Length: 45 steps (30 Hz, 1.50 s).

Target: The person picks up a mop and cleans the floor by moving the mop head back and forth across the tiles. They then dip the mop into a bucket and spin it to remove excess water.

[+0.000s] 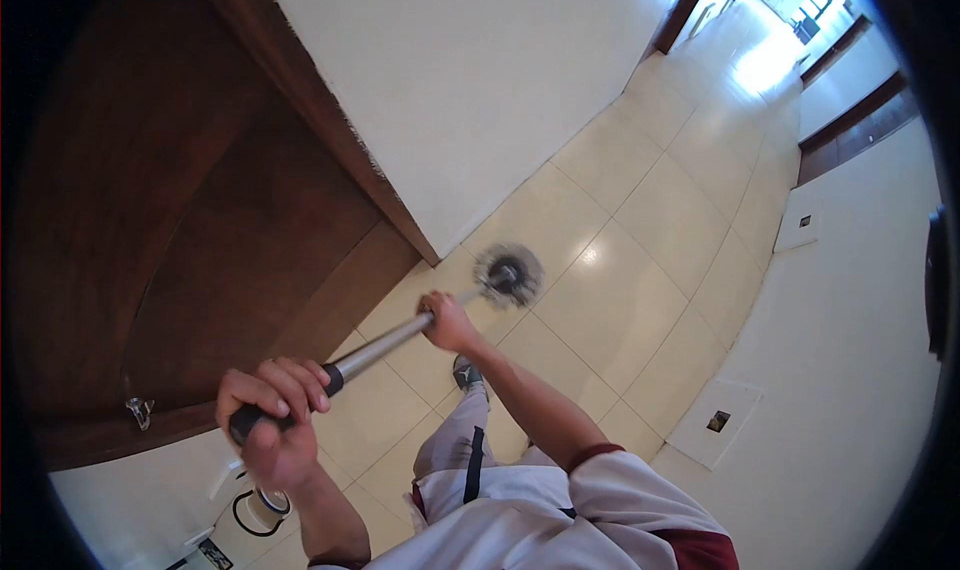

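Observation:
I hold a spin mop with both hands, its silver pole (385, 345) slanting from lower left up toward the middle of the view. My left hand (272, 415) is wrapped around the black grip at the top end. Further down the pole, my right hand (447, 322) is closed around the metal shaft. Beyond it, the round mop head (508, 276), with grey fringe around a dark centre, overlaps the pale floor tiles and looks slightly blurred.
Left of me is a brown wooden door (250, 240) with a metal handle (140, 412). A white wall (480, 80) runs beside the tiled corridor floor (640, 230). Wall boxes (717, 422) are on the right. A white container with a dark handle (265, 508) stands at lower left.

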Available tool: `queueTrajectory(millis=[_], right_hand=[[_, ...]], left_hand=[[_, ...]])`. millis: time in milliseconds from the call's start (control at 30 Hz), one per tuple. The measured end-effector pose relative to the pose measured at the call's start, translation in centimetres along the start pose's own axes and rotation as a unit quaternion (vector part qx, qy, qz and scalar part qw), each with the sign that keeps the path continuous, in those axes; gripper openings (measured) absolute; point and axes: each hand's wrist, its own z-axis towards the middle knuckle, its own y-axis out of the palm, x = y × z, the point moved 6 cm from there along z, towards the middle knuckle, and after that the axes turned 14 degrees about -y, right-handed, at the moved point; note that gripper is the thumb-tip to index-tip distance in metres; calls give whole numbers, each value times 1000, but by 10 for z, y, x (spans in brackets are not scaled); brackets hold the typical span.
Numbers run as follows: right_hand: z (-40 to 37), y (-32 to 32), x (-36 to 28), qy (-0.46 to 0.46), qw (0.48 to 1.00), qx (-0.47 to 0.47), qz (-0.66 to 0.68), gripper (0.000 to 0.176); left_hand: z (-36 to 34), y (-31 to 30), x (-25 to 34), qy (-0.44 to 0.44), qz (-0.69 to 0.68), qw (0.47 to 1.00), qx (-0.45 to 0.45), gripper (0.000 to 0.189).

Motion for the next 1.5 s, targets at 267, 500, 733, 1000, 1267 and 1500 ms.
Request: queueTrajectory(millis=[267, 500, 733, 1000, 1267, 1500], right_hand=[[-47, 10, -15, -2, 997, 75, -30, 18], [-399, -78, -33, 185, 941, 222, -179, 30], [-616, -70, 22, 222, 899, 269, -265, 21], [-266, 98, -66, 95, 991, 76, -62, 23], [-82, 173, -75, 45, 995, 60, -59, 16], [-293, 81, -81, 146, 953, 241, -114, 26]], left_hand=[[-30, -30, 1, 16, -30, 999, 15, 23], [-181, 137, -74, -160, -110, 927, -320, 9], [-345, 182, -138, -261, -101, 837, -470, 5], [-214, -74, 27, -95, -46, 990, -91, 21], [-179, -187, 22, 22, -34, 995, 92, 30], [-173, -37, 3, -76, -139, 967, -201, 40]])
